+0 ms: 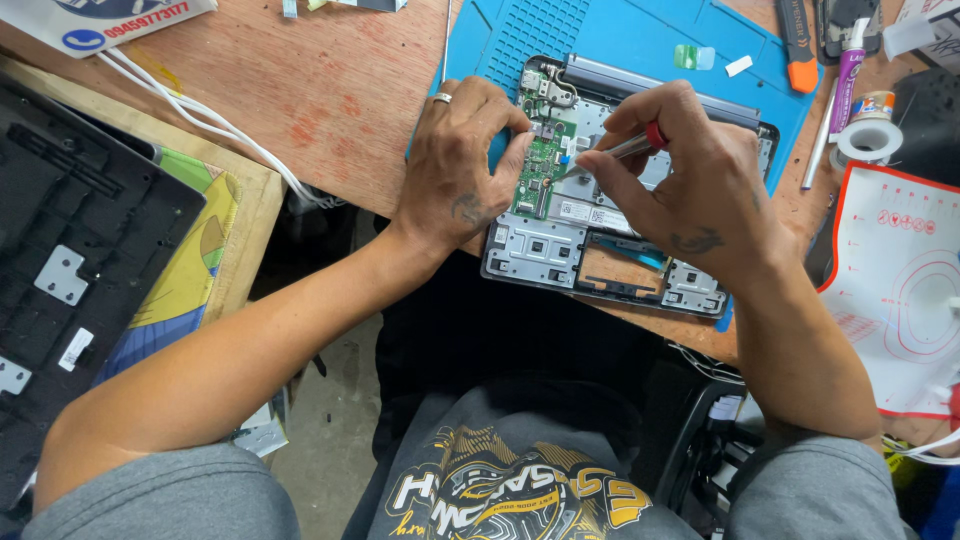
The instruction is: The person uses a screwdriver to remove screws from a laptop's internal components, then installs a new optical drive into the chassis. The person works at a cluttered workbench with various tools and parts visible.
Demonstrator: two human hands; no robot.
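At the worktop's front edge, the left hand pressed closed fingers on the green circuit board in the opened laptop chassis, while the right hand, immediately right, pinched a screwdriver angled leftward onto it.

I am looking down on an electronics repair workshop. A blue repair mat covers part of a worn wooden tabletop, and an opened laptop chassis lies on it with its green circuit board bare. A roll of tape, a glue tube, an orange-tipped tool and a loose black laptop cover lie around.
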